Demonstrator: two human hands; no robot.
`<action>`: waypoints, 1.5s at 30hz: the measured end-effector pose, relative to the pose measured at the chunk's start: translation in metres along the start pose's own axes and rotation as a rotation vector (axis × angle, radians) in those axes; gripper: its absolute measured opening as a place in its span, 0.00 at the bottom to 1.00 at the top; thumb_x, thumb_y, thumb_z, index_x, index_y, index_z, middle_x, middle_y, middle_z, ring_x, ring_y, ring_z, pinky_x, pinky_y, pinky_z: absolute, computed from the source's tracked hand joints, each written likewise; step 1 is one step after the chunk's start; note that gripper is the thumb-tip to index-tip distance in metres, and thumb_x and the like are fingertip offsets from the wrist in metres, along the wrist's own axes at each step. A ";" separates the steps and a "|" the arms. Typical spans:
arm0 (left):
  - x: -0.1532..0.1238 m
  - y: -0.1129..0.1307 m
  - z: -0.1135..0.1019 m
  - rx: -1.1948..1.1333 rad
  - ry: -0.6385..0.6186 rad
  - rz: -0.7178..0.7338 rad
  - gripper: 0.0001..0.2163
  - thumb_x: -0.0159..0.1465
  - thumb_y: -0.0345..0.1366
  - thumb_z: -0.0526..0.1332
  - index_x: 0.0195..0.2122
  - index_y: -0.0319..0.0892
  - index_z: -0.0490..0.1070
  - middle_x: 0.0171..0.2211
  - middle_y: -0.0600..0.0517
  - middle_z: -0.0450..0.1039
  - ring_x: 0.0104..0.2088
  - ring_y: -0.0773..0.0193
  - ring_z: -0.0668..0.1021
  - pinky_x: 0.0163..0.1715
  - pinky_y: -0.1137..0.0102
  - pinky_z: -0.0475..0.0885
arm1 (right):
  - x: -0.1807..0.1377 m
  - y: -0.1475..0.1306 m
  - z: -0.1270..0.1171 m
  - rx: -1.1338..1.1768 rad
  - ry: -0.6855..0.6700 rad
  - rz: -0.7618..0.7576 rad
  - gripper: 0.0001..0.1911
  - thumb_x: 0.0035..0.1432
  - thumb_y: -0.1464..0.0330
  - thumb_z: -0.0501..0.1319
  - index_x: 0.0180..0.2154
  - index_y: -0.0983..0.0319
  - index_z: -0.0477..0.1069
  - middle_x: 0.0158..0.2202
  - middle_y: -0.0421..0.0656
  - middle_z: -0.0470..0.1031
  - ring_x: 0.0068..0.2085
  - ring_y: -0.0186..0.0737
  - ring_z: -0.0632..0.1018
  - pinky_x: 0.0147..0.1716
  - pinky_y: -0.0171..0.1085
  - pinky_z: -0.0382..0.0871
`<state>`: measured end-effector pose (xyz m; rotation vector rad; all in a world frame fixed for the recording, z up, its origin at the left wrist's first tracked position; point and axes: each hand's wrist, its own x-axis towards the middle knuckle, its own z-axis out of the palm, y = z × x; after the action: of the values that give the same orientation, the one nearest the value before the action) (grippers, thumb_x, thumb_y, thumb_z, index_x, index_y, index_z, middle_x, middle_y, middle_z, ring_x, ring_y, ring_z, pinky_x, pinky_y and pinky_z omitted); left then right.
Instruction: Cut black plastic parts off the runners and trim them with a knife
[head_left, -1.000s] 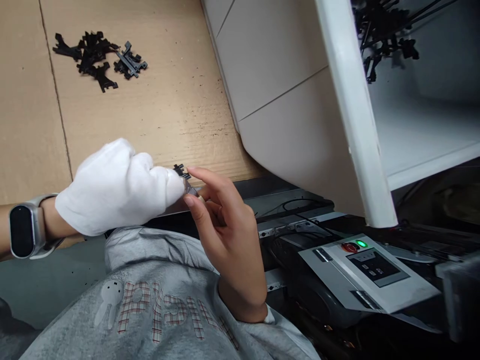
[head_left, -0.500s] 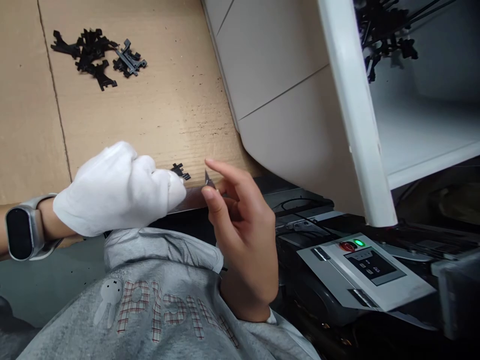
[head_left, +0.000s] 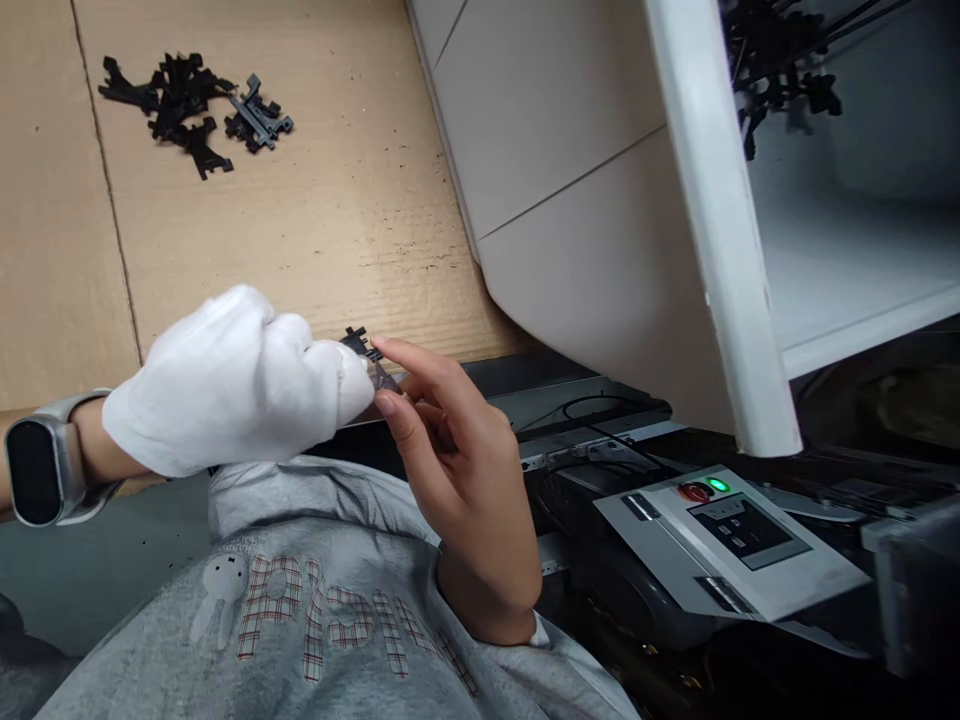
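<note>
White-gloved left hand [head_left: 240,380] clenched on small black plastic part [head_left: 358,343]; bare right hand [head_left: 461,450] pinching apparent thin metal blade [head_left: 382,378]; slip could nick glove.

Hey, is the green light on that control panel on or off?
On: the green lamp on the control panel is glowing brightly, right beside the red button.

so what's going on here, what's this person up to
A person grips a small black plastic part in their white-gloved left hand. The bare right hand pinches a small blade-like tool right at that part. Beyond the hands, a pile of similar black plastic parts lies on a cardboard sheet. To the right sits a control panel with a lit green light.
</note>
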<state>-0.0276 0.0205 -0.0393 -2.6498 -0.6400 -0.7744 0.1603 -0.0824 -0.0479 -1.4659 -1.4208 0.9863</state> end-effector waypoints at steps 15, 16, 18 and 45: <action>0.001 0.002 -0.003 0.020 -0.018 0.053 0.17 0.69 0.27 0.61 0.23 0.45 0.59 0.19 0.57 0.50 0.18 0.69 0.58 0.24 0.68 0.48 | 0.010 0.005 0.001 0.344 -0.056 0.224 0.15 0.70 0.58 0.73 0.53 0.56 0.76 0.27 0.30 0.62 0.21 0.30 0.60 0.20 0.34 0.59; 0.001 0.002 -0.004 0.013 -0.021 0.094 0.17 0.69 0.26 0.60 0.23 0.45 0.60 0.19 0.57 0.51 0.19 0.69 0.59 0.24 0.68 0.48 | 0.012 0.006 0.003 0.389 -0.065 0.241 0.16 0.68 0.56 0.74 0.50 0.56 0.76 0.26 0.29 0.61 0.21 0.30 0.59 0.20 0.33 0.58; 0.001 0.003 -0.008 0.000 -0.050 0.195 0.16 0.69 0.24 0.58 0.24 0.44 0.62 0.20 0.56 0.52 0.19 0.68 0.61 0.22 0.68 0.49 | 0.017 0.008 0.005 0.434 -0.056 0.278 0.17 0.66 0.52 0.76 0.44 0.55 0.76 0.24 0.29 0.60 0.20 0.30 0.59 0.19 0.33 0.58; 0.008 -0.015 -0.005 -0.023 -0.046 0.060 0.22 0.74 0.35 0.57 0.20 0.41 0.63 0.19 0.55 0.48 0.20 0.71 0.51 0.27 0.71 0.45 | -0.014 -0.003 0.008 0.181 -0.003 0.054 0.09 0.78 0.61 0.64 0.55 0.53 0.75 0.30 0.33 0.68 0.26 0.35 0.71 0.29 0.35 0.73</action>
<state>-0.0311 0.0340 -0.0284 -2.7012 -0.5633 -0.7100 0.1514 -0.0956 -0.0479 -1.3754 -1.2642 1.1206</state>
